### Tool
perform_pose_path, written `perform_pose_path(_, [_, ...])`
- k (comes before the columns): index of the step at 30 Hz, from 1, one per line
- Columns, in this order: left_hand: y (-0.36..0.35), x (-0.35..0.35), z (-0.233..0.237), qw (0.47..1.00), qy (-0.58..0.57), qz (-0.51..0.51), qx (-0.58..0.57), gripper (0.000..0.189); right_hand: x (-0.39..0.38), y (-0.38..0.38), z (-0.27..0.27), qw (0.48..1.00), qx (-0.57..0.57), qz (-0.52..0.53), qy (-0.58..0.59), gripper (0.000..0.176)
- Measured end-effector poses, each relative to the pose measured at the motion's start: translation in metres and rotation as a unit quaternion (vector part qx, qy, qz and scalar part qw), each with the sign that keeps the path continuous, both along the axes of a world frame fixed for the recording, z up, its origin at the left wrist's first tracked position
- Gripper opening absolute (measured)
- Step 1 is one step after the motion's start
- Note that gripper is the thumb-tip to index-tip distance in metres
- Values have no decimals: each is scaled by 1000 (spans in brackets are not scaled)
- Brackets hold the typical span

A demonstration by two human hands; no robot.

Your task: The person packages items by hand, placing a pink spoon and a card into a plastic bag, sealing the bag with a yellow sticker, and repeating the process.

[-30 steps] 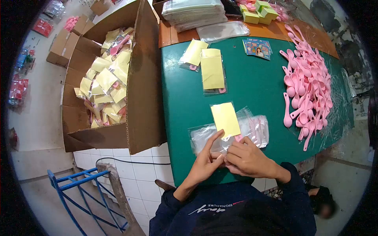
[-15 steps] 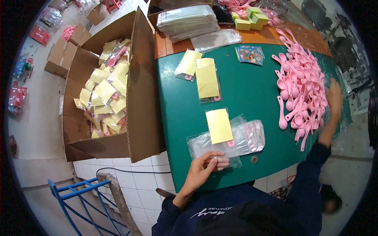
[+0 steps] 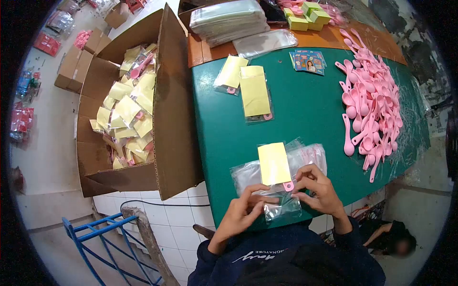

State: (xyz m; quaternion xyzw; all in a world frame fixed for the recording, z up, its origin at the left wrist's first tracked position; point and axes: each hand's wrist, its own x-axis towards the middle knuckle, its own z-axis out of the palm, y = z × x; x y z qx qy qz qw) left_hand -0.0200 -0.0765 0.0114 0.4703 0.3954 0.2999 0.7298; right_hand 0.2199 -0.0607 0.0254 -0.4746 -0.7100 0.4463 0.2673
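Near the table's front edge, both my hands are at a clear plastic bag (image 3: 282, 209) that holds a yellow card (image 3: 274, 164). The pink handle end (image 3: 288, 186) of a spoon shows beside the card's lower corner. My left hand (image 3: 245, 209) has the bag's near left part between thumb and fingers, some fingertips seen through the film. With bent fingers, my right hand (image 3: 320, 191) pinches the bag's right edge. Beneath lies a stack of clear bags (image 3: 245, 175). Farther up the table are two packed bags with yellow cards, one upright (image 3: 255, 93) and one tilted (image 3: 231, 74).
A heap of pink spoons (image 3: 372, 102) covers the table's right side. Small printed cards (image 3: 309, 64) lie at the back, near yellow-green blocks (image 3: 307, 21) and stacked plastic sleeves (image 3: 229, 21). Left stands a cardboard box (image 3: 176, 114) of packed bags. Another person (image 3: 389, 236) is at lower right.
My right hand has come from the spoon heap's right side to the bag. The bag with the yellow card has shifted slightly, and its near end now hangs toward me between both hands.
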Motion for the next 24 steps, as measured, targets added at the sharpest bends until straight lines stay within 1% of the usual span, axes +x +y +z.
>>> perform_pose_path(1, [0, 3, 1, 995, 67, -3, 71, 29, -1, 0, 1, 1000, -4, -4, 16, 17])
perform_pose_path(2, [1, 7, 5, 992, 107, 2, 73, 24, -2, 0, 2, 999, -7, -9, 32, 17])
perform_pose_path(3, [0, 7, 4, 990, 118, -3, 81, 22, -2, 0, 3, 999, -10, -14, 47, 17])
perform_pose_path(5, [1, 8, 0, 985, 138, -20, 101, 17, 0, 0, 5, 998, -35, -17, 40, 14])
perform_pose_path(6, [0, 11, 0, 987, 128, 9, 97, 12, 2, -1, 5, 998, -47, -22, 36, 13])
perform_pose_path(9, [-3, 18, 2, 979, 172, 23, 104, 12, -5, -9, -6, 979, -112, -89, 141, 9])
perform_pose_path(12, [-7, 23, 0, 977, 170, 67, 112, 13, -9, -15, -11, 962, -187, -147, 134, 9])
perform_pose_path(15, [-11, 26, -6, 971, 203, 95, 88, 13, -15, -18, -15, 939, -209, -201, 186, 10])
perform_pose_path(18, [-13, 29, -8, 967, 207, 119, 92, 15, -17, -17, -13, 935, -226, -216, 169, 12])
perform_pose_path(21, [-20, 35, -16, 973, 127, 190, 31, 18, -21, -16, -9, 932, -213, -238, 170, 10])
perform_pose_path(24, [-20, 43, -9, 961, 95, 259, -2, 21, -22, -19, -15, 925, -207, -256, 190, 17])
